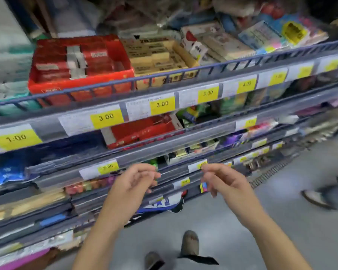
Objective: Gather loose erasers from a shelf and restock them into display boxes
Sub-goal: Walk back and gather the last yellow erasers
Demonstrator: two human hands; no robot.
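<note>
On the top wire shelf stands a red display box (82, 82) filled with red-sleeved erasers (94, 57). Right beside it sits a tan display box (185, 61) with cream erasers (160, 57) in rows. A second red box (142, 131) lies one shelf lower. My left hand (133, 182) and my right hand (224, 180) hover well below these boxes, in front of the lower shelves. Both have loosely curled fingers and hold nothing that I can see. The picture is blurred.
A blue wire rail (164, 75) fronts the top shelf, with yellow price tags (162, 104) along the shelf edges. Packets of stationery (261, 36) crowd the upper right. Another person's shoe (316, 197) is on the grey floor at right, and my own shoes (189, 242) are below.
</note>
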